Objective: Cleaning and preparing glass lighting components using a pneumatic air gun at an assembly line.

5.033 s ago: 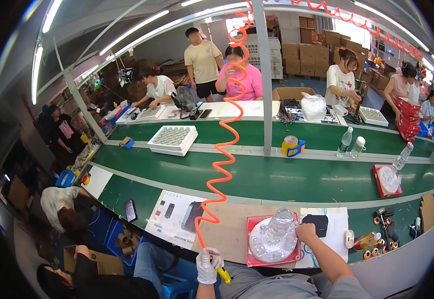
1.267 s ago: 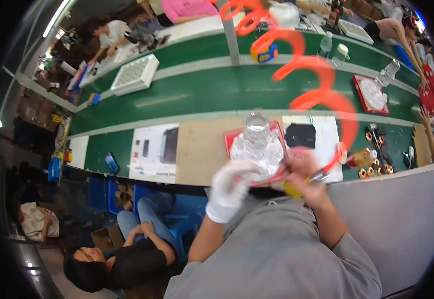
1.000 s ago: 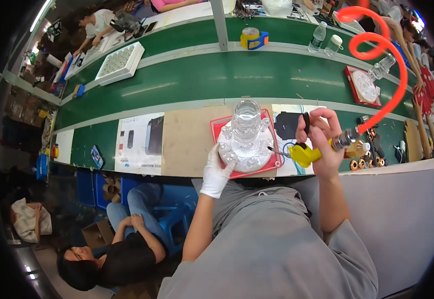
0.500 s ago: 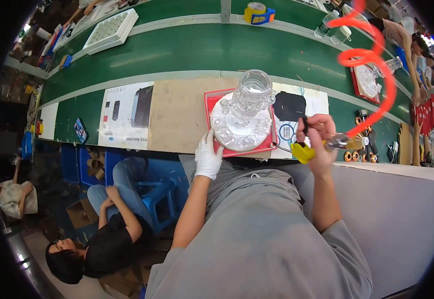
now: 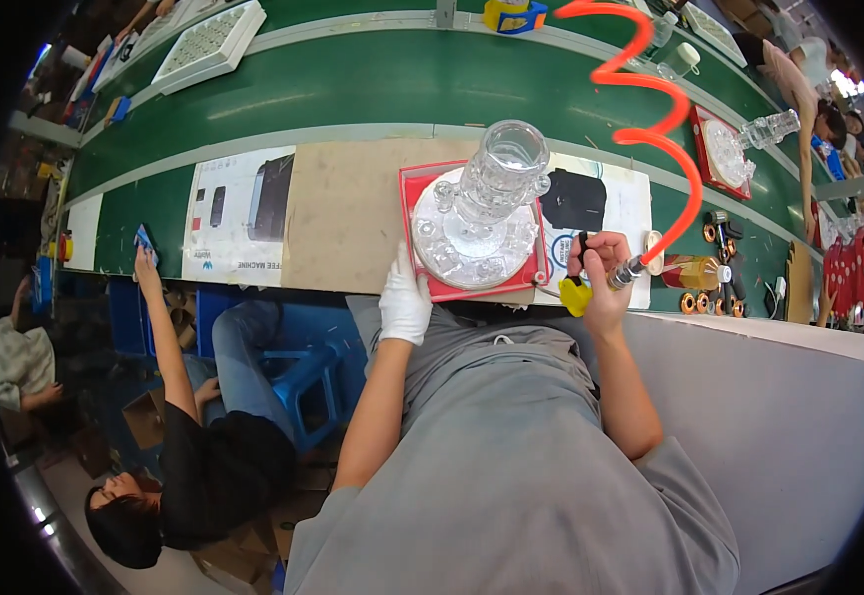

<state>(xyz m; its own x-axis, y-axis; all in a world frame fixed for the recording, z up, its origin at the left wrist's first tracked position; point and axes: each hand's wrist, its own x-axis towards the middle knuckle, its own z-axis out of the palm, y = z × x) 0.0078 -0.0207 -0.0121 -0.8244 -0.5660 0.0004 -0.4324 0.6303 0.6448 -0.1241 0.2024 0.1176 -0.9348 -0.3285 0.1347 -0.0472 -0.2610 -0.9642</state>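
Note:
In front of me a red square tray (image 5: 414, 180) carries a round white disc with clear plastic pieces (image 5: 442, 253) on it. A clear cylindrical vessel (image 5: 507, 164) rises from its upper part. My left hand (image 5: 406, 302), in a white glove, grips the tray's near left corner, its fingers along the side. To the right, my bare right hand (image 5: 606, 288) is closed round a yellow and black air blow gun (image 5: 575, 296). The gun's thin nozzle points toward the tray's near right corner. A red coiled hose (image 5: 692, 178) runs up from it.
Cardboard (image 5: 343, 213) covers part of the green bench. Rightward are a bottle of amber liquid (image 5: 695, 272), several black and copper-coloured parts (image 5: 710, 302) and another red tray (image 5: 707, 149). A co-worker (image 5: 224, 476) sits at left. A tape dispenser (image 5: 513, 16) stands at the back.
My right hand has moved left with the blow gun, closer to the tray, and the hose has swung left. The co-worker's arm now reaches to a small blue object on the bench.

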